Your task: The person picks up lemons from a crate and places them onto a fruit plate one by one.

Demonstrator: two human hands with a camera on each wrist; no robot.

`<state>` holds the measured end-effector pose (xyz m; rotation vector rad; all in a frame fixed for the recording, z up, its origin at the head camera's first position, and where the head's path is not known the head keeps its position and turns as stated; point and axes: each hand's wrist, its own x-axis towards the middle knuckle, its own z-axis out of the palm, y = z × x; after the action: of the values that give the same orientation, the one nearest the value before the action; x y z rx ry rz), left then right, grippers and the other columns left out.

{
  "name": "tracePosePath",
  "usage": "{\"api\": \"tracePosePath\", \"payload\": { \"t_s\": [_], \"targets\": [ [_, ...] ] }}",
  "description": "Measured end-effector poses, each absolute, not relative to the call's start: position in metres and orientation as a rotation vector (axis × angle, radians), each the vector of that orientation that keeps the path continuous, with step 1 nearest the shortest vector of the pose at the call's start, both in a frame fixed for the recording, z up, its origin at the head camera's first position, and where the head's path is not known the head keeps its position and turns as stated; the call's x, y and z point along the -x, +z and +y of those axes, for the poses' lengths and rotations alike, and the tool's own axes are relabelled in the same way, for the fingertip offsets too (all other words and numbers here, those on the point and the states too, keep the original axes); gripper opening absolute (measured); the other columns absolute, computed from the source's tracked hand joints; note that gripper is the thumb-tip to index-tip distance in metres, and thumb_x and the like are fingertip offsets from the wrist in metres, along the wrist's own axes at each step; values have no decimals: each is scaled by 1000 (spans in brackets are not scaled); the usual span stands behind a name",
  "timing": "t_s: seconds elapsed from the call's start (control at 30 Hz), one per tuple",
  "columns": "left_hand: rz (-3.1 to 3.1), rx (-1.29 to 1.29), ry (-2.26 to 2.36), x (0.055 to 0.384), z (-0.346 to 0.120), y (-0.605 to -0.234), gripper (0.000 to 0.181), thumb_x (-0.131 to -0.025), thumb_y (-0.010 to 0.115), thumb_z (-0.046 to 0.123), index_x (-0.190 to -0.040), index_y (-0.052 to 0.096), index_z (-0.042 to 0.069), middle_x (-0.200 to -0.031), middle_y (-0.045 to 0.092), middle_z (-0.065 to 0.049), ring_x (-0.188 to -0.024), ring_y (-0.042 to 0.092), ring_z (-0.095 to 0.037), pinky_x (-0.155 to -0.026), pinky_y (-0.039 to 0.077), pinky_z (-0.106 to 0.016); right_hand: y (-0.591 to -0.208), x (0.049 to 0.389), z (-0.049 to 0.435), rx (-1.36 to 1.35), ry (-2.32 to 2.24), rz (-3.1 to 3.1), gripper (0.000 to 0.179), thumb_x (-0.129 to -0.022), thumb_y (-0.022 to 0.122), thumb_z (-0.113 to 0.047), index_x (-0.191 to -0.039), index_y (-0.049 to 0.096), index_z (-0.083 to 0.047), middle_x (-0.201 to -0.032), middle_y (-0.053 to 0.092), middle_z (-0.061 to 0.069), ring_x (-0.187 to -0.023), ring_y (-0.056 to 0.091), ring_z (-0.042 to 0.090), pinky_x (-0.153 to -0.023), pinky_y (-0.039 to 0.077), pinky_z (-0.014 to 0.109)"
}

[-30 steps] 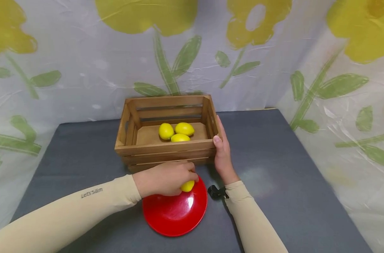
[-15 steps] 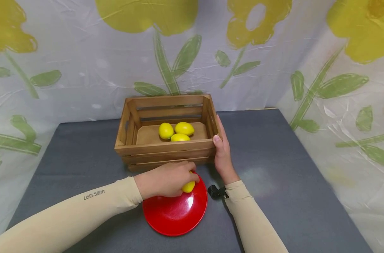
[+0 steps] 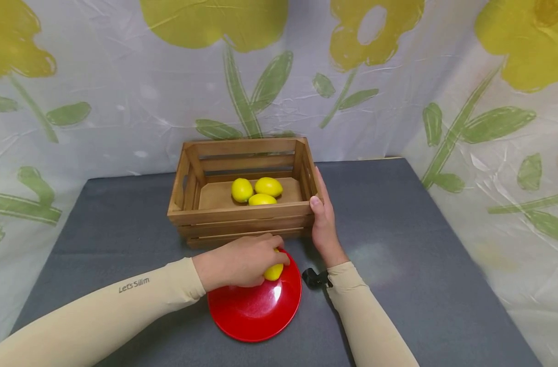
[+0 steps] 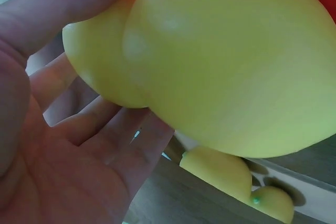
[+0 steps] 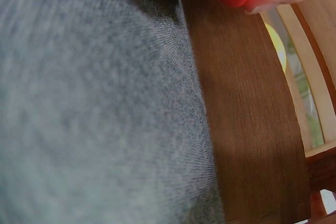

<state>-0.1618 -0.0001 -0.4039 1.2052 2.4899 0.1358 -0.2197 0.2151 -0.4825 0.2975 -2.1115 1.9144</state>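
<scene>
Lemon was over the plate, pinched by left hand, fingers partly bent; second lemon right beside it. Right hand gripped crate corner; three lemons inside. Looked like pick-up step; next move likely needed a firm hold before lifting.

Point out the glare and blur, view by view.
Head view: a white glare spot on the red plate and a faint sheen on the table beside the right hand; left wrist view: soft pale highlights on the large lemon nearest the lens; right wrist view: the table's weave blurs toward the left, clearer near the wooden crate.
</scene>
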Motion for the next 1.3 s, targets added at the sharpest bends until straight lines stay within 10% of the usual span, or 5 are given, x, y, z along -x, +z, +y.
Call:
{"api": "tracePosePath", "payload": {
  "t_s": [1.3],
  "targets": [
    [2671,-1298,290,220,-19,-265,52,-92,86,23,-141,71,18,-141,69,-4,-127,67,-24,-110,58,-47,-482,218,216,-282,1936,-2154,68,-103,44,-49,-168,24,-52,-177,24,-18,-159,31,25,-125,33,70]
  ]
}}
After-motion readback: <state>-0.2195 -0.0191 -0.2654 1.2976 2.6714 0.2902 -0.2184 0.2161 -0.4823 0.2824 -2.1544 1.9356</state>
